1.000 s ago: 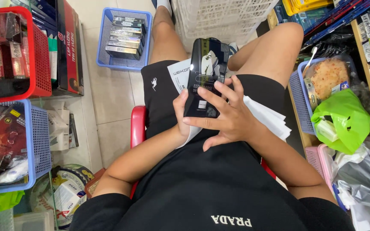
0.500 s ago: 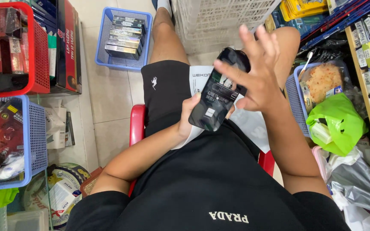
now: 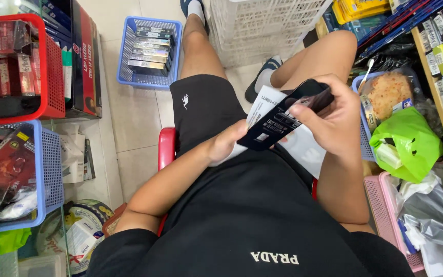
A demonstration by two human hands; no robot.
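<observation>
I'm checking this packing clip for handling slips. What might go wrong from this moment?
The black package is held only at its ends, by the left hand and the right hand, so it may slip. The white papers lie loose on the lap and might slide to the floor.

I see a glossy black package (image 3: 288, 115) with white markings over white sheets (image 3: 308, 149), black shorts (image 3: 201, 107), a red stool (image 3: 167, 149), blue baskets (image 3: 149, 51), a red basket (image 3: 52, 77) and a bright green bag (image 3: 408, 143).
</observation>
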